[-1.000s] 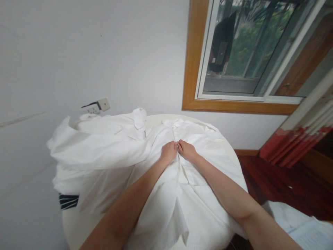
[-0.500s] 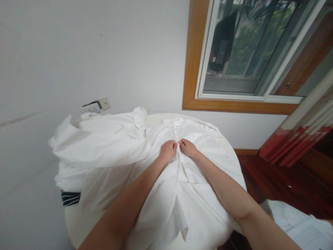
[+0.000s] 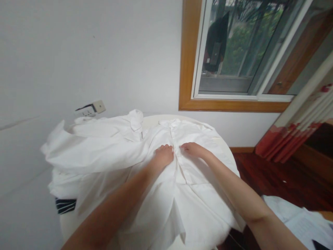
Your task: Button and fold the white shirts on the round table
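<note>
A white shirt (image 3: 197, 205) with a collar and a front button placket lies spread over a round white table (image 3: 226, 147). My left hand (image 3: 164, 155) rests on the cloth just left of the placket, its fingers curled at the edge of the fabric. On the other side of the placket, my right hand (image 3: 194, 150) is low over the shirt with its fingers loosely stretched toward the middle, not closed on cloth. Small buttons cannot be made out clearly between the hands.
More white clothing (image 3: 96, 149) is heaped on the table's left, with a dark striped cloth (image 3: 65, 205) beneath it. A wall socket (image 3: 87, 111) sits behind. To the right are a window (image 3: 234, 52), a curtain (image 3: 281, 142) and white items (image 3: 293, 215) low down.
My hands, which met in a pinch at the placket, have drawn apart a little. The right fingers have loosened and moved off the placket. The view has shifted slightly.
</note>
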A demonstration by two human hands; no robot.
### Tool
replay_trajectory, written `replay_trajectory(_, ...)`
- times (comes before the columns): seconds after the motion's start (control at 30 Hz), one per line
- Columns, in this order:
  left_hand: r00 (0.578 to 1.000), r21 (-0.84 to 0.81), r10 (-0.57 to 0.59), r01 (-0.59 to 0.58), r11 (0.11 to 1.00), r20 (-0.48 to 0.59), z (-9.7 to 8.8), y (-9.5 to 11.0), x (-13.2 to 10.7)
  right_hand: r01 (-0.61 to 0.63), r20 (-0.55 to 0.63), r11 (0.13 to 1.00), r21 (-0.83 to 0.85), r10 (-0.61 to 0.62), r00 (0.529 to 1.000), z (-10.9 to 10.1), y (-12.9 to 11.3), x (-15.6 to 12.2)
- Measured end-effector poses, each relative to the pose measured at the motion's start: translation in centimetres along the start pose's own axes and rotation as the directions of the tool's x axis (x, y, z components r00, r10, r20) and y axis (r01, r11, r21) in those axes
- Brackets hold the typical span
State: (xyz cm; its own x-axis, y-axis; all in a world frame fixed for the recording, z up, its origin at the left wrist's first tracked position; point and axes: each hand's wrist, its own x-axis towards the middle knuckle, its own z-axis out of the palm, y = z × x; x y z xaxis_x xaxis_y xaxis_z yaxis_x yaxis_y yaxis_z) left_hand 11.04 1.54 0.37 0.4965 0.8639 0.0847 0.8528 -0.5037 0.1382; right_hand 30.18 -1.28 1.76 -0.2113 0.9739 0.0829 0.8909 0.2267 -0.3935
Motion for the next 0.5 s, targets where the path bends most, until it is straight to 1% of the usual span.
replay_trajectory(0.07,0.999,0.008,0.025,-0.026,1.000,0.028,0.2,-0.4,-0.7,0.049,0.051,0.999,0.004,-0.049,0.997,0.8,-0.1,-0.8)
replay_trajectory(0.1,0.999,0.010,0.035,-0.035,0.999,0.027,0.5,-0.6,-1.0,0.050,0.071,0.999,-0.013,-0.049,0.996,1.3,-0.2,-1.1)
replay_trajectory(0.17,0.999,0.013,0.035,-0.035,0.999,0.006,1.1,-1.0,-1.4,0.019,0.090,0.998,-0.064,-0.013,0.996,2.1,-0.3,-1.7)
replay_trajectory(0.23,1.000,0.005,0.007,-0.007,1.000,-0.005,1.6,-1.3,-1.4,0.000,0.092,0.995,-0.103,0.009,0.996,2.7,-0.1,-1.9)
replay_trajectory(0.37,0.999,-0.035,-0.049,0.050,0.998,0.020,2.3,-2.1,0.0,0.031,0.098,0.992,-0.125,-0.019,0.995,3.1,1.0,-1.1)
replay_trajectory(0.5,1.000,-0.062,-0.008,0.008,0.998,0.005,2.8,-3.7,1.9,0.030,0.093,0.991,-0.129,-0.018,0.996,3.2,2.0,0.4)
